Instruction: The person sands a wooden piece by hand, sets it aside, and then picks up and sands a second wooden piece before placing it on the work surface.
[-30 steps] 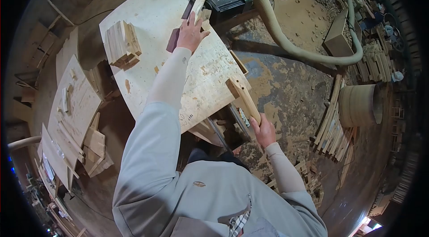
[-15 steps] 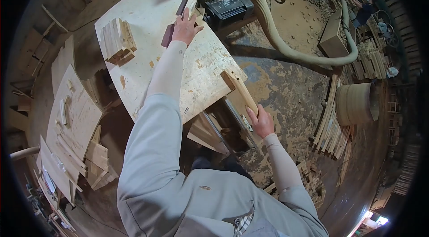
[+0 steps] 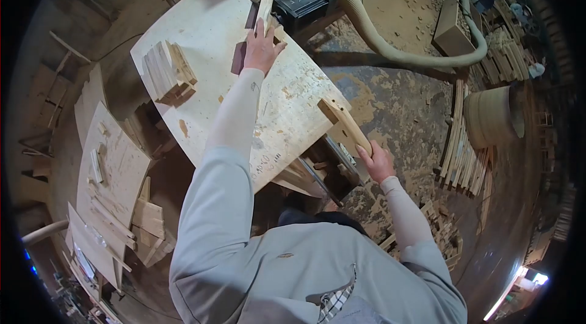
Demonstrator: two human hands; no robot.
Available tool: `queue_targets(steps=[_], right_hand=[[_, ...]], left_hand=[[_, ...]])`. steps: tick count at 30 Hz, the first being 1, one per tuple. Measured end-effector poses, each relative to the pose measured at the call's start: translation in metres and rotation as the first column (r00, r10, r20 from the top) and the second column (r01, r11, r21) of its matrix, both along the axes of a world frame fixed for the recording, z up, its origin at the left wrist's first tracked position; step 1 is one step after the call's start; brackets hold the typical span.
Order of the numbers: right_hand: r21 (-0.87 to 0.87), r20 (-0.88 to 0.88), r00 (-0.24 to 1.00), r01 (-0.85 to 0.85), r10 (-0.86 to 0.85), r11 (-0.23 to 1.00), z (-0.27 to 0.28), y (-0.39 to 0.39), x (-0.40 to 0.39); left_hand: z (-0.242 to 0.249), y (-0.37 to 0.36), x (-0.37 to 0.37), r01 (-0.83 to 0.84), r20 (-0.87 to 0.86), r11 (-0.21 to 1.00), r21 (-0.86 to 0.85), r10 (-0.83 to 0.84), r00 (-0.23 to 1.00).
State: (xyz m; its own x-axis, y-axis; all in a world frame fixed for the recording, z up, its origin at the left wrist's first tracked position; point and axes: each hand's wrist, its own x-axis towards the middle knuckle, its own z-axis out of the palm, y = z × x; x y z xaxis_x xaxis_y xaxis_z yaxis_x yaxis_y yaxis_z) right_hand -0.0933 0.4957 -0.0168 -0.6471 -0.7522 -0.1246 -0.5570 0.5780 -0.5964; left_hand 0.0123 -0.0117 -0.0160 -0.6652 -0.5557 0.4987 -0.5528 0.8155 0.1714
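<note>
Left hand (image 3: 261,48) presses a strip (image 3: 266,5); right hand (image 3: 377,162) grips stick (image 3: 345,122) at table edge (image 3: 317,83)

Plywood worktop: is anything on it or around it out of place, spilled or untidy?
The block stack on the plywood worktop leans, its pieces fanned and uneven. Sawdust and offcuts cover the floor. The right hand holds a wooden piece jutting past the worktop edge.

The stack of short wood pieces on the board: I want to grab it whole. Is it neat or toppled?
Standing but uneven. The stack of wood pieces sits on the plywood board, pieces fanned and offset.
</note>
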Motion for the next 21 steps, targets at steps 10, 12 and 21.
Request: queue_targets(steps=[10, 12, 21], right_hand=[[0.081, -0.008, 0.999, 0.033, -0.033, 0.996, 0.022, -0.004, 0.002], [0.078, 0.010, 1.000, 0.023, -0.024, 0.997, 0.023, -0.002, 0.006], [0.035, 0.033, 0.999, 0.027, -0.028, 0.999, 0.030, -0.005, 0.003]], left_hand=[[0.014, -0.008, -0.014, -0.036, 0.069, 0.999, -0.028, 0.038, 0.997], [0.025, -0.020, -0.030, -0.055, 0.125, 0.996, -0.075, 0.064, 0.990], [0.024, -0.003, -0.043, -0.035, -0.138, 0.998, 0.057, 0.043, 0.990]])
